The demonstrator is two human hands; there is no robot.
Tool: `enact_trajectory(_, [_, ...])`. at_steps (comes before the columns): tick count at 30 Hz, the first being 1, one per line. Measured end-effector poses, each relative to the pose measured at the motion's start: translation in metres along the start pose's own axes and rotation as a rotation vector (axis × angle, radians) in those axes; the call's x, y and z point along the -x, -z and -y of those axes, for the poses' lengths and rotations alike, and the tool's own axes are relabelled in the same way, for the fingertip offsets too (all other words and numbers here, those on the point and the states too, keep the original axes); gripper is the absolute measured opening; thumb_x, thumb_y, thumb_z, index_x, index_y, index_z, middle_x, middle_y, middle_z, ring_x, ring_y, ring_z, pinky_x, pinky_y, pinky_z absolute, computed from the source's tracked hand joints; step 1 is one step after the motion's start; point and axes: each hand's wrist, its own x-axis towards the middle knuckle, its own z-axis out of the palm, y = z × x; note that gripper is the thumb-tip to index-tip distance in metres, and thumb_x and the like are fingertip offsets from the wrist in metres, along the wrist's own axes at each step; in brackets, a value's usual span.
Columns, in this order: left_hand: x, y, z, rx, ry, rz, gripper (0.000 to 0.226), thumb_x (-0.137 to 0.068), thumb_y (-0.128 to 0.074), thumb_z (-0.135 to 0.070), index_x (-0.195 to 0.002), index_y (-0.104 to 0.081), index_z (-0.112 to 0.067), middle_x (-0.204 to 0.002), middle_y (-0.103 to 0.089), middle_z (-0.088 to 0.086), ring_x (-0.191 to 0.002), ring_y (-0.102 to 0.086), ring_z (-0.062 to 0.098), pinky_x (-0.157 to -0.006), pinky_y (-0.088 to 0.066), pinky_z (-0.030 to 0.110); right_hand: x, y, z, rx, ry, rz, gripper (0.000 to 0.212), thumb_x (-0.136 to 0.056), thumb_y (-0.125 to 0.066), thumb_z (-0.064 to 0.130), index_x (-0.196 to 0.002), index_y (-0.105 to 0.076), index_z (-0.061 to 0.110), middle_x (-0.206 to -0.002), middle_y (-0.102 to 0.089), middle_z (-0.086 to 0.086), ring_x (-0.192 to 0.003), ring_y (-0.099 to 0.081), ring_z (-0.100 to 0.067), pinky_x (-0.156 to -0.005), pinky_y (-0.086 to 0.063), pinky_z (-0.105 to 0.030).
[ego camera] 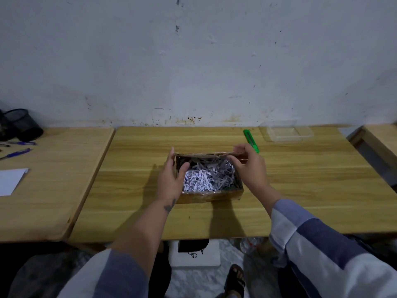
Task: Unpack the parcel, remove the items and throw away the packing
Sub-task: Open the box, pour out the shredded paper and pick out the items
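Observation:
A small open cardboard parcel box (211, 196) sits in the middle of the wooden table (300, 190). It is filled with white and purple shredded paper (207, 177); any items under the paper are hidden. My left hand (170, 176) grips the box's left wall, thumb inside the box and fingers outside. My right hand (250, 166) holds the far right flap or rim of the box, fingers curled over it. A green utility knife (251, 140) lies on the table just behind my right hand.
A clear plastic container (286, 131) stands at the back right. A second table on the left holds a black mesh pen cup (25, 124), blue pens (18, 153) and white paper (10, 180). A wall stands close behind; a sandalled foot (236, 280) shows below.

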Motion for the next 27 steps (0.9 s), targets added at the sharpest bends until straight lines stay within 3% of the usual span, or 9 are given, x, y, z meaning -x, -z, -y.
enact_trajectory(4, [-0.011,-0.001,-0.012,-0.057,-0.049,-0.014,0.078,-0.094,-0.05,-0.042,-0.148,0.006,-0.043,-0.154,-0.031,0.0,-0.126,-0.046,0.014,-0.087,-0.04,0.026,-0.017,-0.004,0.007,-0.121,-0.059,-0.114,0.043,-0.084,-0.069,0.012,-0.112,-0.039,0.02,-0.101,-0.063,-0.005,-0.08,-0.065,-0.017,-0.061,-0.049,-0.012])
enact_trajectory(8, [-0.031,0.0,-0.014,-0.216,-0.089,-0.06,0.083,-0.095,-0.052,-0.037,-0.144,0.013,-0.047,-0.145,-0.046,0.003,-0.118,-0.055,0.022,-0.072,-0.04,0.021,-0.033,-0.007,0.009,-0.105,-0.05,-0.177,0.03,-0.087,-0.06,-0.001,-0.097,-0.039,0.018,-0.092,-0.062,-0.006,-0.075,-0.066,-0.02,-0.065,-0.052,-0.032])
enact_trajectory(11, [-0.047,0.0,-0.019,-0.332,-0.085,-0.081,0.086,-0.094,-0.054,-0.036,-0.147,0.013,-0.043,-0.139,-0.049,0.004,-0.107,-0.054,0.014,-0.058,-0.033,0.013,-0.046,-0.011,0.007,-0.087,-0.024,-0.143,0.031,-0.084,-0.064,-0.001,-0.099,-0.05,0.023,-0.098,-0.063,0.0,-0.082,-0.064,-0.018,-0.069,-0.052,-0.031])
enact_trajectory(16, [-0.075,-0.006,-0.021,-0.44,-0.084,-0.067,0.096,-0.09,-0.06,-0.026,-0.142,0.017,-0.05,-0.143,-0.043,0.009,-0.08,-0.048,0.003,-0.048,-0.03,0.013,-0.073,-0.017,-0.011,0.139,0.06,-0.021,0.069,-0.075,-0.075,0.006,-0.133,-0.047,0.032,-0.126,-0.059,-0.002,-0.112,-0.055,-0.02,-0.089,-0.05,-0.034])
enact_trajectory(19, [-0.09,-0.009,-0.023,-0.439,-0.049,-0.045,0.093,-0.089,-0.061,-0.016,-0.146,0.005,-0.047,-0.142,-0.039,0.005,-0.07,-0.044,0.002,-0.043,-0.037,0.013,-0.09,-0.022,-0.025,0.176,0.081,0.087,0.09,-0.072,-0.078,0.005,-0.144,-0.033,0.035,-0.127,-0.056,-0.004,-0.108,-0.057,-0.024,-0.09,-0.053,-0.044])
enact_trajectory(21, [-0.096,-0.012,-0.022,-0.383,-0.028,-0.028,0.089,-0.089,-0.06,-0.008,-0.148,-0.005,-0.045,-0.141,-0.038,0.003,-0.075,-0.042,-0.003,-0.052,-0.042,0.002,-0.101,-0.025,-0.031,0.231,0.076,0.14,0.094,-0.073,-0.078,0.008,-0.147,-0.027,0.035,-0.125,-0.056,-0.005,-0.102,-0.058,-0.024,-0.085,-0.054,-0.044])
enact_trajectory(23, [-0.101,-0.013,-0.019,-0.301,-0.009,-0.003,0.083,-0.09,-0.058,-0.003,-0.148,-0.014,-0.043,-0.142,-0.036,0.002,-0.091,-0.045,-0.004,-0.075,-0.042,-0.001,-0.111,-0.028,-0.035,0.248,0.048,0.205,0.093,-0.075,-0.077,0.01,-0.148,-0.025,0.032,-0.126,-0.052,-0.006,-0.099,-0.059,-0.025,-0.082,-0.055,-0.042])
enact_trajectory(25, [-0.104,-0.011,-0.018,-0.288,0.017,0.026,0.077,-0.089,-0.059,-0.008,-0.147,-0.02,-0.041,-0.14,-0.036,0.0,-0.111,-0.037,0.0,-0.106,-0.037,0.024,-0.119,-0.03,-0.041,0.255,0.012,0.261,0.089,-0.076,-0.076,0.012,-0.148,-0.026,0.028,-0.128,-0.05,-0.007,-0.101,-0.059,-0.025,-0.084,-0.055,-0.039])
enact_trajectory(27, [-0.107,-0.011,-0.015,-0.287,0.053,0.044,0.071,-0.089,-0.06,-0.013,-0.146,-0.026,-0.038,-0.136,-0.038,-0.001,-0.114,-0.035,0.005,-0.113,-0.031,0.038,-0.125,-0.033,-0.046,0.244,-0.018,0.296,0.083,-0.077,-0.076,0.015,-0.147,-0.031,0.023,-0.13,-0.051,-0.009,-0.103,-0.059,-0.026,-0.089,-0.053,-0.039])
